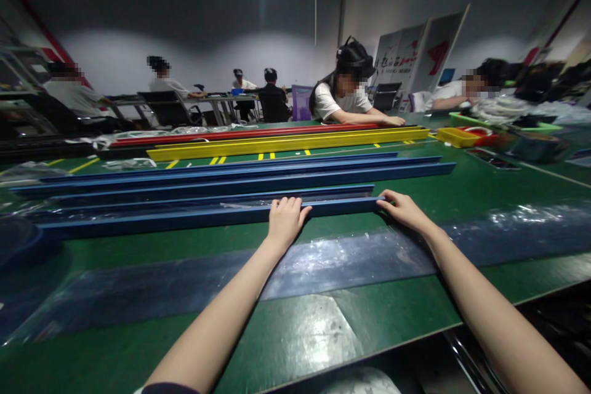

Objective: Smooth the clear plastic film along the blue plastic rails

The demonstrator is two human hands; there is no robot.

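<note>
A long blue channel strip (184, 217) with raised side walls lies across the green table, clear plastic film inside it. Over its near wall my left hand (287, 218) is curled, fingers hooked on the top edge and thumb to the right. At the strip's right end, my right hand (401, 208) pinches the corner between thumb and fingers. Below both forearms a flat clear plastic sleeve (332, 261) stretches along the table. More blue channel strips (258, 178) lie just behind the held one.
Beyond the blue strips are a yellow strip (286, 143) and a red strip (249, 132). A co-worker (344, 92) leans over the table's far side. A yellow tray (457, 137) and a green tray (530, 127) with bundled material stand at the right. The green table's (369, 314) front edge runs below my arms.
</note>
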